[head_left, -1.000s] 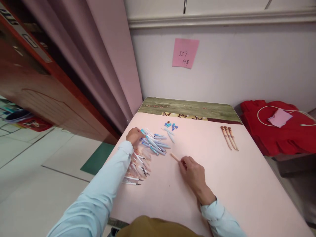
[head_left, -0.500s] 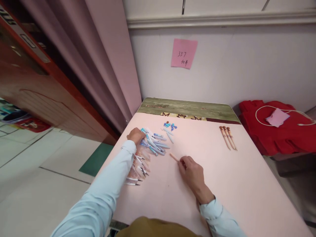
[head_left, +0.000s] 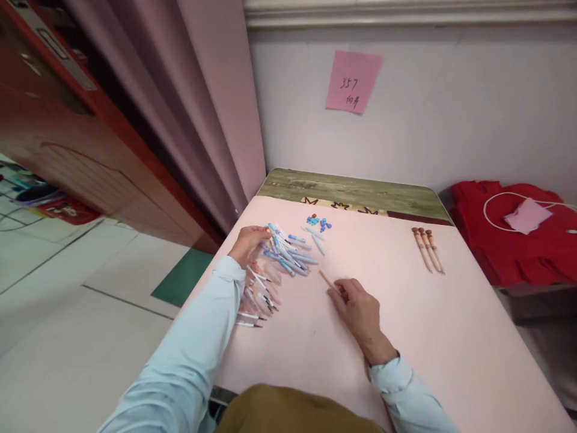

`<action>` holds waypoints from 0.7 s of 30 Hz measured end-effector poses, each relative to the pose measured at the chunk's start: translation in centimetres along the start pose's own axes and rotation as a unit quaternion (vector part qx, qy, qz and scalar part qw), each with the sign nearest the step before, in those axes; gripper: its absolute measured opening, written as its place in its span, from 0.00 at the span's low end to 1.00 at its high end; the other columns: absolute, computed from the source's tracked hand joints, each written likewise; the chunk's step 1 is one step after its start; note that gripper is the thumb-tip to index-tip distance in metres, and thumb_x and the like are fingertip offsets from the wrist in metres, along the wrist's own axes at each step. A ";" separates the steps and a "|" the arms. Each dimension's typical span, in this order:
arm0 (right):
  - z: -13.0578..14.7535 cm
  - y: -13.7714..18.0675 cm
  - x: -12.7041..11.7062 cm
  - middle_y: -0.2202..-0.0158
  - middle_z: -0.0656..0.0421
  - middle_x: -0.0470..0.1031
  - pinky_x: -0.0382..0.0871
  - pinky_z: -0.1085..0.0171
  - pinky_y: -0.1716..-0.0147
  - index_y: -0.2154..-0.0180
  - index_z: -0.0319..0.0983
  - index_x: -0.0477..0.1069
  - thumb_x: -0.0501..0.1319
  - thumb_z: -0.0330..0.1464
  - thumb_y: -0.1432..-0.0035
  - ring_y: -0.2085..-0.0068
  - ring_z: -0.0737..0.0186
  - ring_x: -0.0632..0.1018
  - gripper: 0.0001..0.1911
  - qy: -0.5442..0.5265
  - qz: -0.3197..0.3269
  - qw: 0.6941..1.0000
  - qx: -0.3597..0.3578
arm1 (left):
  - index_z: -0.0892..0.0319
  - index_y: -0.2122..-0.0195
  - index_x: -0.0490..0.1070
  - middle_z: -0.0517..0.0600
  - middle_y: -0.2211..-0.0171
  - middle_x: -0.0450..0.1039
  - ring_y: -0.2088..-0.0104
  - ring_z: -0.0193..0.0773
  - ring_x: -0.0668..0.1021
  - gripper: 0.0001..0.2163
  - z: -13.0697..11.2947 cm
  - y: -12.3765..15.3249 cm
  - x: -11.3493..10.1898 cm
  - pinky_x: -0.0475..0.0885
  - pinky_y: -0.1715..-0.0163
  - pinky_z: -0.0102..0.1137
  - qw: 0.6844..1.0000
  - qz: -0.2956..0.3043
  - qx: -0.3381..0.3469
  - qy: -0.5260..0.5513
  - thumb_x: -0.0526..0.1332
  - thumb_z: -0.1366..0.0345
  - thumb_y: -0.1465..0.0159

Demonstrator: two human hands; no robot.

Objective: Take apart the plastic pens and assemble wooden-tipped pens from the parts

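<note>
My right hand (head_left: 358,310) is closed around a slim beige pen barrel (head_left: 326,277), whose far end points up and left above the table. At the left edge of a heap of blue pen parts (head_left: 291,252) is my left hand (head_left: 249,242), its fingers pinched together. A small orange bit shows at those fingertips, too small to name. Below that hand lie clear and pinkish pen barrels (head_left: 256,294), mixed with white refills (head_left: 250,319) that have dark tips. Small blue caps or toppers (head_left: 324,225) sit behind the heap, with a brown one among them.
Three beige pens with brown tops (head_left: 426,249) lie side by side at the right of the pink table (head_left: 406,349). A red cloth (head_left: 487,240) with a white cable and pink paper is beyond. A curtain (head_left: 220,90) and wooden door (head_left: 90,150) stand at left.
The view has shifted, so the table sits slightly further right and higher. My left hand has turned, its fingertips now showing at the heap's edge. My right hand still holds the beige barrel.
</note>
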State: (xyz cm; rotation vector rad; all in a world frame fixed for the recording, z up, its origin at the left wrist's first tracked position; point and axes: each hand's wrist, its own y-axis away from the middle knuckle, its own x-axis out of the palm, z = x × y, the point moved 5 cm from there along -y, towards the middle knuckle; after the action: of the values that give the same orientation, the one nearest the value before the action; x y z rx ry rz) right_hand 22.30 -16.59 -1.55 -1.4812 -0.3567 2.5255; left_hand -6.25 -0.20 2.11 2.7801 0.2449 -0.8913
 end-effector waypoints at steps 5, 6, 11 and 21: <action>0.1 0.1 -0.1 0.68 0.60 0.76 0.58 0.69 0.76 0.63 0.41 0.75 0.56 0.39 0.37 0.71 0.67 0.75 0.12 0.007 -0.004 1.000 0.001 | 0.64 0.63 0.75 0.54 0.65 0.78 0.64 0.40 0.78 0.13 -2.3 2.6 0.0 0.73 0.62 0.33 0.976 0.027 0.076 0.202 0.68 0.63 0.49; 0.1 0.1 -0.1 0.68 0.60 0.76 0.59 0.69 0.76 0.63 0.41 0.75 0.56 0.39 0.37 0.71 0.67 0.75 0.12 0.004 -0.003 1.000 -0.001 | 0.64 0.64 0.74 0.54 0.65 0.78 0.64 0.40 0.78 0.14 -3.1 3.6 0.0 0.73 0.61 0.34 0.967 0.027 0.105 0.232 0.68 0.63 0.49; 0.5 0.1 -0.9 0.60 0.58 0.77 0.64 0.69 0.73 0.55 0.41 0.75 0.57 0.39 0.38 0.72 0.69 0.75 0.14 -0.047 -0.031 0.998 -0.010 | 0.58 0.65 0.75 0.52 0.63 0.77 0.59 0.43 0.77 0.07 -7.5 9.9 -0.5 0.70 0.52 0.38 0.957 -0.019 0.257 0.129 0.66 0.62 0.44; 4.8 -0.2 -3.5 0.61 0.56 0.78 0.77 0.63 0.68 0.49 0.40 0.69 0.62 0.42 0.40 0.69 0.64 0.79 0.20 -0.493 -0.012 0.865 0.095 | 0.57 0.65 0.75 0.49 0.64 0.75 0.62 0.39 0.76 0.07 -8.4 16.6 4.7 0.71 0.57 0.34 0.921 0.105 0.209 0.310 0.68 0.65 0.45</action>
State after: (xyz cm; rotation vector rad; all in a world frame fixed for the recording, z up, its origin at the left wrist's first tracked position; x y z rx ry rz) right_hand 19.76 -17.87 3.66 -0.0052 -0.2278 2.9706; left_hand 5.82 -13.65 8.44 3.3257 -0.1759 0.0249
